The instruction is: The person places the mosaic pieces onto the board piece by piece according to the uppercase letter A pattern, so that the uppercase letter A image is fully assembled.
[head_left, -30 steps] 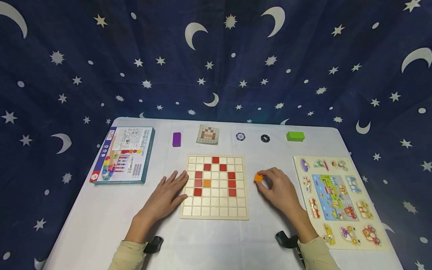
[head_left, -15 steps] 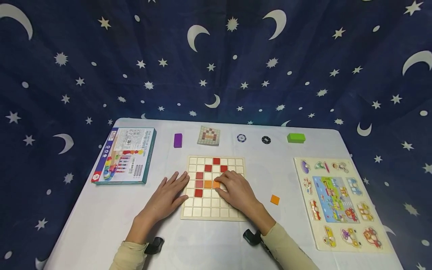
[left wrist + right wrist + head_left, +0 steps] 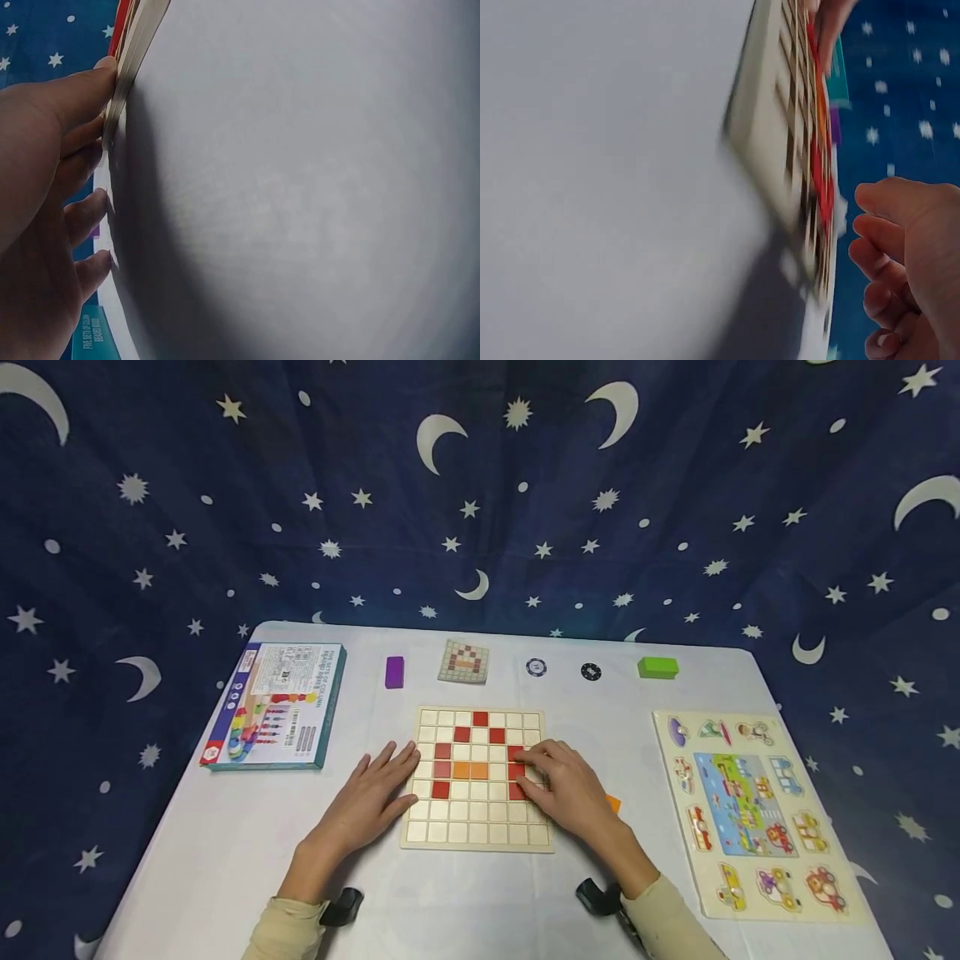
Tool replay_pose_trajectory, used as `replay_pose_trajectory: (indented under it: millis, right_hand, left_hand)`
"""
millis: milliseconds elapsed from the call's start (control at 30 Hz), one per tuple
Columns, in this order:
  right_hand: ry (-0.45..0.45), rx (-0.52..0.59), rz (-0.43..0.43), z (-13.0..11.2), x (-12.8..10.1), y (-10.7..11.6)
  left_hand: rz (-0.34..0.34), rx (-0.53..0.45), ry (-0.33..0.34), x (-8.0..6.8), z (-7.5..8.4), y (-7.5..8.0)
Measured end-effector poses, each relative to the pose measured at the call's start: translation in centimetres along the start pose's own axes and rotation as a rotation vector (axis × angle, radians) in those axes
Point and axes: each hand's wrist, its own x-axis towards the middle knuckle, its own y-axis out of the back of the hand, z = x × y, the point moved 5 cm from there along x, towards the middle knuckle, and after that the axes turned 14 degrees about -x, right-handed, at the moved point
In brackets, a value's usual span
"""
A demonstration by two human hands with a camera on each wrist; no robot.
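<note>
A wooden grid board point(image 3: 480, 837) lies mid-table with red square tiles point(image 3: 480, 718) in an arch shape. Two orange tiles point(image 3: 470, 770) sit side by side in one row inside the arch. My left hand point(image 3: 367, 802) lies with spread fingers at the board's left edge; in the left wrist view its thumb touches the board's side point(image 3: 135, 52). My right hand point(image 3: 566, 789) is over the board's right edge, fingers loosely bent, and the right wrist view shows nothing between them. A loose orange tile point(image 3: 614, 803) lies right of the board, partly hidden behind this hand.
At the back stand a pattern card point(image 3: 463, 662), a purple block point(image 3: 394, 672), two round chips point(image 3: 536, 667) and a green block point(image 3: 657, 667). A boxed toy point(image 3: 273, 706) lies left, a picture puzzle board point(image 3: 750, 885) right.
My right hand carried an orange tile from the table onto the board, set it beside the first orange one, let go and moved back to the right. My left hand stayed put.
</note>
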Motion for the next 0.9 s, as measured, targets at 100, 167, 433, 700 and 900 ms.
replay_pose_trajectory:
  millis: [100, 167, 433, 700, 900]
  right_hand:
    - [-0.04, -0.028, 0.037, 2.8, -2.1, 0.8]
    - [-0.057, -0.05, 0.061, 4.5, -3.6, 1.3]
    - [-0.128, -0.101, 0.051, 8.4, -7.9, 2.3]
    - [-0.12, -0.077, 0.077, 8.1, -7.4, 2.1]
    - [-0.063, -0.013, 0.079, 4.8, -4.0, 1.8]
  left_hand:
    - [0.002, 0.01, 0.002, 0.0, -0.1, 0.0]
    - [0.0, 0.011, 0.004, 0.0, -0.3, 0.0]
    - [0.013, -0.002, 0.013, -0.5, -0.8, 0.2]
    - [0.007, -0.004, 0.0, -0.3, -0.7, -0.2]
    - [-0.002, -0.005, -0.001, 0.0, -0.3, -0.2]
